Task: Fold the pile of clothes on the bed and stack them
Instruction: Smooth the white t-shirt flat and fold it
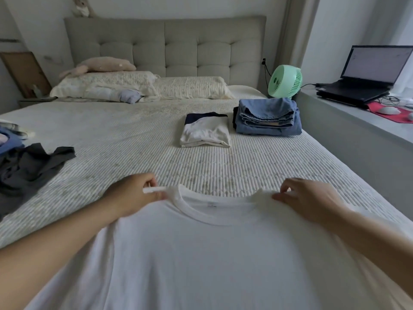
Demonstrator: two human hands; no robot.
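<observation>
Head view: white T-shirt [212,253], collar toward headboard [165,45]

Home bedroom, bed [138,135] with tufted headboard [165,45], pillows [105,86], folded clothes [267,117]

Bed [125,139] w/ white tee [201,253], folded stacks [267,117], unfolded pile [29,166], pillows [143,86].

White T-shirt [212,253] — hem cut off at six o'clock; unfolded clothes pile [26,166] cropped at nine o'clock; laptop screen [377,61] text unreadable.
</observation>
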